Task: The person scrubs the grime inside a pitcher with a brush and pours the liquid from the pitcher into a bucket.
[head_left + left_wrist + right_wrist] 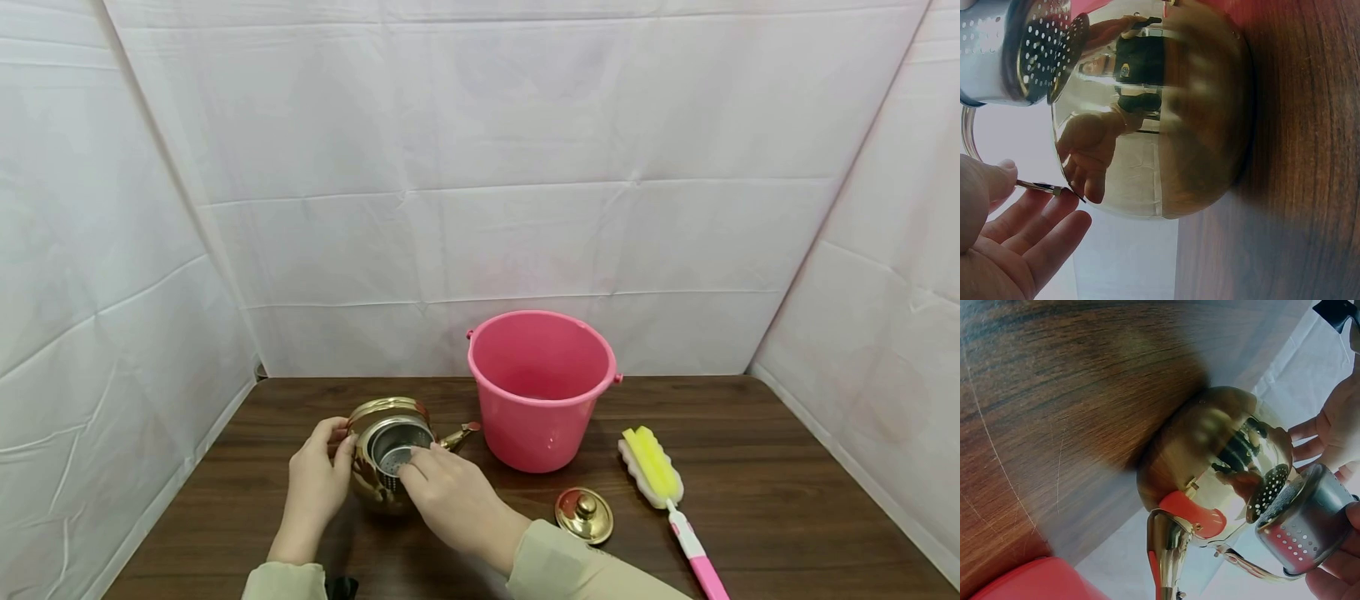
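Observation:
A shiny gold teapot [375, 493] stands on the table in the head view, its spout pointing right toward the bucket. The fingers and thumb of my left hand [317, 479] pinch its arched handle [1038, 186] on the left side. My right hand [459, 500] grips a steel tea strainer [1300, 534] by its rim. The strainer's perforated lower end is right at the teapot's mouth, tilted in the right wrist view, and the polished body mirrors it. Right of my right hand lies the gold teapot lid [584, 516], knob up.
A pink bucket [534, 429] stands behind and right of the teapot. On the right lies a cleaning brush [654, 468] with a yellow and white sponge head and a pink and white handle. White sheets [480, 242] hang at the back and both sides of the dark wooden table [787, 500].

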Tool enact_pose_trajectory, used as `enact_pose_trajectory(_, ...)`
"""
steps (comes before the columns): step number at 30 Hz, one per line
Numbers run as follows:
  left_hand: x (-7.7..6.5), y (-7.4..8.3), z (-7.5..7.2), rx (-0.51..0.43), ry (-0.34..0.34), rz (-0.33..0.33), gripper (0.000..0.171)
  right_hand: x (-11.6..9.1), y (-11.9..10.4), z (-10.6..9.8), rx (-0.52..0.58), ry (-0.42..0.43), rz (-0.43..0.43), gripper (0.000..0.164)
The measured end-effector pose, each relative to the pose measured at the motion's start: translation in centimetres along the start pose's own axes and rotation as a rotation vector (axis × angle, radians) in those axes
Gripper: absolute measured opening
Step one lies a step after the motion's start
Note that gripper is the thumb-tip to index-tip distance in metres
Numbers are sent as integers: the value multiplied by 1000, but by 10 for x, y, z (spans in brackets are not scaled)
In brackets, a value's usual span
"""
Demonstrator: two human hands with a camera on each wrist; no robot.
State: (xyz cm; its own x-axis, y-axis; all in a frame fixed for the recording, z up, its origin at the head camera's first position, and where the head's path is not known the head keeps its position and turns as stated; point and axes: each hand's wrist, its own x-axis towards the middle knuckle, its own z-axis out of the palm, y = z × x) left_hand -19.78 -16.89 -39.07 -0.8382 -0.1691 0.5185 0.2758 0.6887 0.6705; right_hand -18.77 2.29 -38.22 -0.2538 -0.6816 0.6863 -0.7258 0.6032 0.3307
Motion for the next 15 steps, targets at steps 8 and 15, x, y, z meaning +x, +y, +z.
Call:
enact_pose_trajectory(8,0,-3,1,6,-1,-9,20,-2,0,0,-39,52,-30,17)
enact_pose_trajectory(15,1,-4,2,4,2,-7,20,-3,1,-2,-70,79,-52,19)
